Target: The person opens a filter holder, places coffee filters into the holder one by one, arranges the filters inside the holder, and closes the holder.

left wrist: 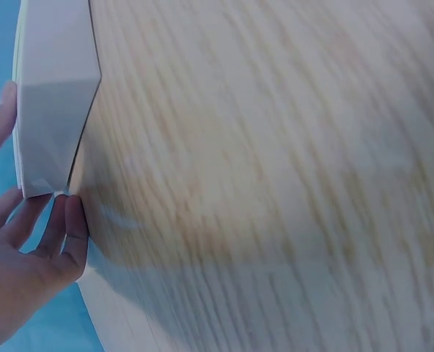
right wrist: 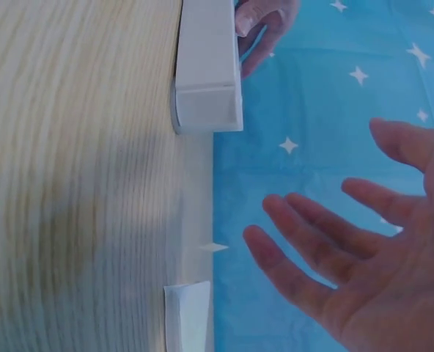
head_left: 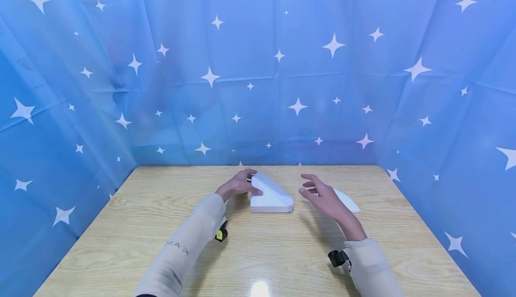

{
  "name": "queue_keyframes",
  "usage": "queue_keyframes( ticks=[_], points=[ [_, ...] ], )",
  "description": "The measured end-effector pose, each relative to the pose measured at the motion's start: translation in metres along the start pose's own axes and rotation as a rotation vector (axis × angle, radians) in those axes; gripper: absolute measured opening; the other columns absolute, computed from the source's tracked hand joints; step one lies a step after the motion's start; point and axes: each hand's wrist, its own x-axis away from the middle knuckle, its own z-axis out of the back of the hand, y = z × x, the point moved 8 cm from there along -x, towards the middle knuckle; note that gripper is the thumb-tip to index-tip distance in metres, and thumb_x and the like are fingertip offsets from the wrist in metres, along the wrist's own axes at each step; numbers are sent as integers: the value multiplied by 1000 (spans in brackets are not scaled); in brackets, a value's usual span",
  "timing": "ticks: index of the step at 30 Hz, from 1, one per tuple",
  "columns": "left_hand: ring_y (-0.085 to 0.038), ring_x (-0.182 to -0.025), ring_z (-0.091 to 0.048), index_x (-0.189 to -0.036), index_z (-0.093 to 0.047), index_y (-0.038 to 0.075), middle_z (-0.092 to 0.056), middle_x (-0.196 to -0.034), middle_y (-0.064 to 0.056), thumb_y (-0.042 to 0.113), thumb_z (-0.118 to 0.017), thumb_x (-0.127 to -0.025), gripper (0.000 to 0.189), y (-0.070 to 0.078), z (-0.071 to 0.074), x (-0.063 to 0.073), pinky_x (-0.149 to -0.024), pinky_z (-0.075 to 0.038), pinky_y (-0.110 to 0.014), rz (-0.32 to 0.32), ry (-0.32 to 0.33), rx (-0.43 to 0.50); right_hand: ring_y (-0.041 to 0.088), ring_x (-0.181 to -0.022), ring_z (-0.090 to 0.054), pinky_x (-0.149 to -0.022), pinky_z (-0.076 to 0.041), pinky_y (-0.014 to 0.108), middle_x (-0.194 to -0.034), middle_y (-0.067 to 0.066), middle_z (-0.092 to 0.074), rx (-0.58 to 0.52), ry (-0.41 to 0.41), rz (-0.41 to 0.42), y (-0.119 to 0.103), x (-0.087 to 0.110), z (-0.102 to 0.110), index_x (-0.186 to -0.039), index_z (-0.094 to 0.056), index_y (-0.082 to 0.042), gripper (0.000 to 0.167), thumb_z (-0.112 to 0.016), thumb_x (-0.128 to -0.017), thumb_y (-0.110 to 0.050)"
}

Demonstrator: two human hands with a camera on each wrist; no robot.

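Observation:
A white wedge-shaped box [head_left: 271,194] rests on the wooden table, its rounded tip toward the front right. My left hand [head_left: 242,183] grips it at the left side, thumb over the top and the other fingers bent at its end. In the left wrist view those fingers [left wrist: 74,231] curl close against the end of the box. To the right, my right hand [head_left: 324,198] hovers above the table with spread, relaxed fingers, holding nothing. Behind that hand lies a smaller white flat piece [head_left: 347,201], partly hidden by it.
The wooden table [head_left: 121,252] runs back to a blue curtain [head_left: 250,41] with white stars, which also hangs along both sides. A black wrist camera [head_left: 337,258] sticks out from the right sleeve, and another black device [head_left: 221,232] shows at the left sleeve.

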Motion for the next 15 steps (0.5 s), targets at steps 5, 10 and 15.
queue_keyframes(
  ticks=[5, 10, 15],
  points=[
    [-34, -126, -56, -153, -45, 3, -55, -144, -20, 14, -88, -82, 83, 4, 2, 2, -114, -44, -49, -8, 29, 20, 44, -131, -58, -100, -54, 56, -148, 29, -52, -8, -20, 6, -1, 0, -3, -159, -34, -11, 60, -53, -108, -38],
    [-34, -126, -55, -151, -47, 3, -54, -145, -20, 11, -88, -80, 82, 8, 4, 5, -114, -43, -49, -19, 54, 24, 45, -132, -57, -100, -54, 55, -149, 29, -51, -21, -36, -2, 0, 0, -6, -159, -34, -11, 61, -53, -108, -38],
    [-35, -131, -52, -151, -47, 3, -53, -147, -19, 6, -88, -79, 83, 10, 3, 4, -116, -41, -49, -26, 50, 31, 45, -132, -57, -100, -54, 55, -148, 29, -52, -12, -39, 3, 1, 0, -6, -159, -34, -10, 60, -53, -108, -38]
  ],
)
